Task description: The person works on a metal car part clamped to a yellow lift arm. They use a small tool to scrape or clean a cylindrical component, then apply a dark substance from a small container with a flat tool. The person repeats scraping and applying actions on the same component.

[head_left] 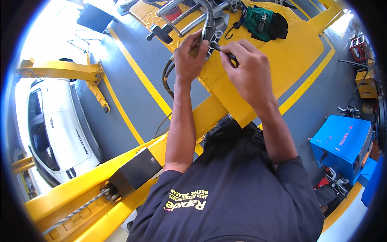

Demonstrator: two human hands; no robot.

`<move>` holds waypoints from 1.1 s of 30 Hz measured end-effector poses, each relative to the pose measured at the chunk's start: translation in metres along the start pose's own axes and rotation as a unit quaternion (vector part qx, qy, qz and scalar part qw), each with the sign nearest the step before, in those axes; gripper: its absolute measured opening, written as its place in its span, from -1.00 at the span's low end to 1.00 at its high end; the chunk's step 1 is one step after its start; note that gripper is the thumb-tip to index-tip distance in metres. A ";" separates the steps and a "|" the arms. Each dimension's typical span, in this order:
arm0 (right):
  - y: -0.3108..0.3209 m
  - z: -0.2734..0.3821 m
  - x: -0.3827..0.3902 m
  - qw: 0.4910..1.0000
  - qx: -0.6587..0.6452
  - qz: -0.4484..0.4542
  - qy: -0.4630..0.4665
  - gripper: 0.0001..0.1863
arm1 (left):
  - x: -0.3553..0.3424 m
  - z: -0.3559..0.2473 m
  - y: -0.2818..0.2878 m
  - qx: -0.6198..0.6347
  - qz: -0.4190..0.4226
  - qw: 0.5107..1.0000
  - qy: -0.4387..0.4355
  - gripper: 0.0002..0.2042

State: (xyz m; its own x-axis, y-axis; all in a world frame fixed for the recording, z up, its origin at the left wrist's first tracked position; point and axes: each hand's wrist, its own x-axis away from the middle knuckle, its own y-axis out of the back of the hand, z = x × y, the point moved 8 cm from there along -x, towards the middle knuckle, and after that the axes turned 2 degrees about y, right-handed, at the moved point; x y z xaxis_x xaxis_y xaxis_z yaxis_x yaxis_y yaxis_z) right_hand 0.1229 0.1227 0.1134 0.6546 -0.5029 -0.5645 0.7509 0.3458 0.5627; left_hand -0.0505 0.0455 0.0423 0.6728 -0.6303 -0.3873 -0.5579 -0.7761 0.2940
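My left hand [190,56] is closed on a curved grey metal arm [210,18] at the top of the view. The arm belongs to a metal assembly with a threaded rod [189,15] and a smooth bar. My right hand [248,68] grips a slim black tool [215,46] whose exact kind I cannot make out. Its tip points at a metal plate with holes [217,35], close to my left fingertips; whether they touch is unclear. A black hook [229,33] lies just beyond my right hand, on the yellow metal platform [298,52].
A green and black cloth item [264,26] lies on the platform. Yellow lift beams [92,181] with a steel cable [76,211] run lower left. Beyond them stands a white vehicle [62,125]. On the right is a blue cabinet [342,135]. Yellow lines mark the grey floor [137,97].
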 end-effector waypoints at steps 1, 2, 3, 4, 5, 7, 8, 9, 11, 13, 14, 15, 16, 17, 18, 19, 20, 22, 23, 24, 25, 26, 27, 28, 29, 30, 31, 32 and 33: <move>-0.009 -0.009 -0.003 1.000 0.002 0.000 0.000 -0.91 | -0.001 -0.001 -0.002 0.011 0.002 1.000 0.002 -0.63; -0.012 -0.014 -0.004 1.000 0.004 -0.001 0.000 -0.92 | 0.001 -0.002 -0.004 0.005 0.005 1.000 0.008 -0.63; -0.010 -0.011 -0.005 1.000 0.006 0.001 0.004 -0.92 | 0.002 -0.003 -0.002 -0.004 0.003 1.000 0.010 -0.63; -0.005 -0.005 -0.003 1.000 0.007 0.002 0.008 -0.92 | 0.001 -0.003 0.000 -0.012 0.001 1.000 0.013 -0.63; -0.002 -0.001 -0.004 1.000 0.008 0.003 0.012 -0.92 | -0.003 -0.004 0.001 -0.015 0.000 1.000 0.001 -0.63; 0.001 0.004 -0.003 1.000 0.013 -0.002 0.009 -0.91 | -0.001 -0.004 -0.001 -0.019 -0.001 1.000 -0.015 -0.63; 0.002 0.004 -0.003 1.000 0.016 -0.005 0.007 -0.91 | 0.000 -0.003 0.000 -0.007 -0.004 1.000 -0.010 -0.63; -0.001 0.001 -0.004 1.000 0.015 -0.002 0.012 -0.91 | -0.001 -0.005 -0.001 0.006 -0.004 1.000 -0.010 -0.63; -0.008 -0.010 -0.006 1.000 0.013 0.003 0.021 -0.92 | -0.001 -0.006 -0.002 0.011 0.001 1.000 -0.009 -0.63; 0.005 0.005 -0.004 1.000 0.007 -0.005 0.002 -0.92 | -0.001 -0.002 -0.001 -0.013 0.004 1.000 -0.008 -0.62; 0.010 0.010 -0.001 1.000 0.005 -0.008 -0.009 -0.92 | 0.000 -0.001 0.000 -0.008 0.000 1.000 -0.007 -0.62; 0.010 0.008 0.000 1.000 0.009 -0.006 -0.012 -0.92 | -0.001 -0.002 -0.001 -0.002 -0.002 1.000 -0.006 -0.62; 0.009 0.005 0.001 1.000 0.013 -0.004 -0.015 -0.91 | -0.001 -0.002 -0.001 0.004 -0.004 1.000 -0.006 -0.62; 0.009 0.003 0.003 1.000 0.017 -0.002 -0.018 -0.90 | 0.001 -0.003 -0.002 -0.007 0.000 1.000 -0.002 -0.62; 0.016 0.001 0.004 0.999 0.028 -0.028 -0.025 -0.89 | 0.001 -0.004 0.000 -0.021 0.002 1.000 -0.002 -0.62; 0.027 -0.001 0.009 0.997 0.038 -0.055 -0.031 -0.88 | 0.000 -0.004 0.001 -0.034 0.004 0.999 -0.001 -0.62; 0.035 -0.004 0.012 0.995 0.048 -0.081 -0.038 -0.87 | -0.001 -0.002 0.001 -0.036 0.000 0.999 -0.007 -0.63; 0.046 -0.018 0.016 0.986 0.089 -0.122 -0.065 -0.88 | 0.001 -0.002 -0.001 -0.038 -0.008 0.999 -0.015 -0.64; 0.049 -0.026 0.018 0.981 0.109 -0.142 -0.078 -0.88 | 0.003 0.000 0.000 -0.040 -0.011 0.999 -0.007 -0.65; 0.048 -0.034 0.020 0.978 0.125 -0.150 -0.078 -0.89 | 0.002 -0.004 0.000 -0.041 -0.007 0.999 -0.002 -0.66; 0.045 -0.043 0.019 0.974 0.138 -0.161 -0.075 -0.89 | -0.001 -0.009 0.001 -0.045 -0.006 0.999 0.000 -0.66; 0.047 -0.049 0.016 0.971 0.151 -0.172 -0.072 -0.90 | -0.002 -0.014 0.003 -0.066 -0.028 0.996 -0.047 -0.67; 0.055 -0.050 0.015 0.968 0.123 -0.210 -0.055 -0.89 | 0.002 -0.020 0.005 -0.088 -0.054 0.991 -0.090 -0.68; 0.064 -0.051 0.014 0.964 0.094 -0.246 -0.038 -0.88 | 0.005 -0.026 0.007 -0.110 -0.080 0.982 -0.132 -0.69; 0.074 -0.053 0.013 0.957 0.063 -0.282 -0.021 -0.87 | 0.009 -0.030 0.010 -0.111 -0.111 0.975 -0.159 -0.73; 0.082 -0.058 0.010 0.953 0.070 -0.295 -0.026 -0.87 | 0.011 -0.037 0.011 -0.124 -0.132 0.964 -0.194 -0.74; 0.090 -0.064 0.003 0.948 0.073 -0.308 -0.031 -0.86 | 0.014 -0.043 0.016 -0.139 -0.155 0.951 -0.229 -0.75; 0.095 -0.074 -0.004 0.944 0.076 -0.319 -0.035 -0.86 | 0.018 -0.050 0.019 -0.154 -0.178 0.936 -0.263 -0.76; 0.095 -0.098 -0.012 0.944 0.059 -0.322 -0.041 -0.83 | 0.021 -0.072 0.019 -0.136 -0.179 0.927 -0.300 -0.78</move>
State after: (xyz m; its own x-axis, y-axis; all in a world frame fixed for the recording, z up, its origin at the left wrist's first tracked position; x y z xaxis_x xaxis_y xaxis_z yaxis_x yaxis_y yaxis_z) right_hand 0.1954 0.2393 0.1146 0.0533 -0.6409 -0.7658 0.9727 -0.1402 0.1849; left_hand -0.0123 0.0166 0.1026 0.3536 -0.2713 -0.8952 -0.1539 -0.9608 0.2304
